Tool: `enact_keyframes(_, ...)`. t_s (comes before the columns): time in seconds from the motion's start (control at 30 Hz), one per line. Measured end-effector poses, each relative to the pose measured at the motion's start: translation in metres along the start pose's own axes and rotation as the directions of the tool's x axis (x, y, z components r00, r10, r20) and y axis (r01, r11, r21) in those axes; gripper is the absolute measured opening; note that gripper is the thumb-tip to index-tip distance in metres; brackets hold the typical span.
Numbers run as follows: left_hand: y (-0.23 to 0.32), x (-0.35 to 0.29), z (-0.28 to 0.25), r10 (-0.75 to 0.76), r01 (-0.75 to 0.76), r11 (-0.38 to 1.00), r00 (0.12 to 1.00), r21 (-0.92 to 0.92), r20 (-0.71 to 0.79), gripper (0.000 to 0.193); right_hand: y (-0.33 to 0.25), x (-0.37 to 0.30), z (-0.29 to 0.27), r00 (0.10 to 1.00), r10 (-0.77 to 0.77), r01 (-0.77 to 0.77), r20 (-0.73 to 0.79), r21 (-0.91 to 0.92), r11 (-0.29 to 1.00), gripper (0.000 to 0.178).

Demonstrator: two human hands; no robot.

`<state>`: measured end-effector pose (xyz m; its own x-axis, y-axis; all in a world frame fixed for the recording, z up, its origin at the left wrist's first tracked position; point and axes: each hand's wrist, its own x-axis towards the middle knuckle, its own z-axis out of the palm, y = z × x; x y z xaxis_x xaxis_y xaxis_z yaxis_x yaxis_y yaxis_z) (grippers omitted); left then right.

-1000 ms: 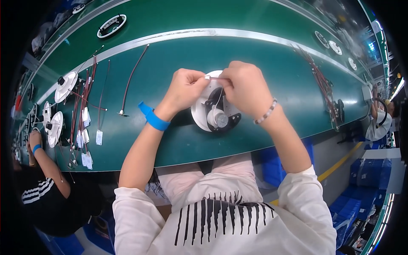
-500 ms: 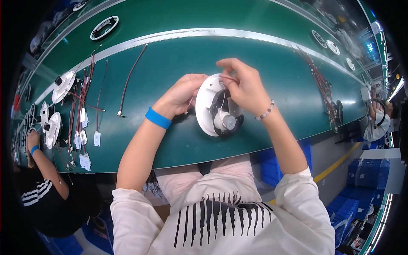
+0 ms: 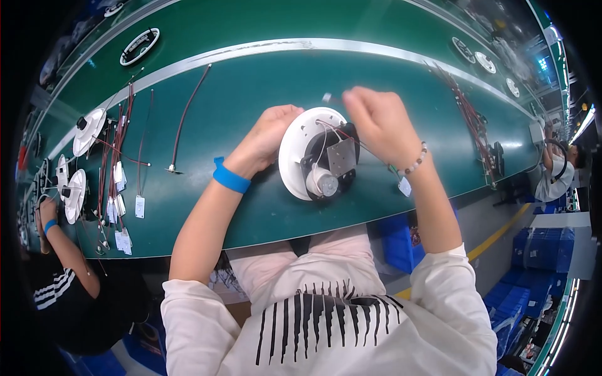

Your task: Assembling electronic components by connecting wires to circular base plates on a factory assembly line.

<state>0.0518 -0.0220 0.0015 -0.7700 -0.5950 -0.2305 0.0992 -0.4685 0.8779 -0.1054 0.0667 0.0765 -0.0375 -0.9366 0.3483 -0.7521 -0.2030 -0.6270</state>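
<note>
My left hand is closed on the left rim of a round white plastic disc, held tilted above the green table. Its right-facing side carries a black frame, a silver motor and a square metal plate. A thin red wire and white wires leave a hole near the disc's top. Up and right of the disc, my right hand, smeared by motion, is closed on a cable with a small white connector sticking out past the fingertips. A white tag hangs below my right wrist.
Tagged red cables and several white disc units lie on the left, where a co-worker's hand is busy. One cable lies nearer. More cables lie right. A ring sits beyond the pale rail.
My right hand has moved right, away from the disc, drawing the cable along. The tag and the connector have come into sight. The disc has shifted slightly left in my left hand.
</note>
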Motion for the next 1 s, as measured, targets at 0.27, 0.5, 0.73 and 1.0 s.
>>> enact_keyframes(0.27,0.003,-0.004,0.004,0.000,0.001,1.000,1.000,0.012,-0.025,0.021,0.001,-0.002,0.008,0.994,-0.109,0.112,0.033,-0.124,0.986,0.021)
enact_keyframes(0.5,0.006,-0.006,0.006,0.035,-0.033,0.995,0.999,0.089,-0.023,0.021,-0.004,0.011,0.002,0.962,-0.094,0.140,0.255,-0.170,0.975,0.022)
enact_keyframes(0.73,0.004,-0.006,0.002,-0.004,-0.001,0.988,0.999,0.157,0.033,0.021,-0.002,0.010,0.014,0.942,-0.186,0.266,0.278,-0.286,0.920,0.019)
enact_keyframes(1.0,0.014,-0.008,-0.007,-0.072,0.070,0.997,0.981,0.017,0.179,0.025,0.003,0.008,0.015,0.976,-0.108,0.152,0.188,-0.241,0.959,0.018)
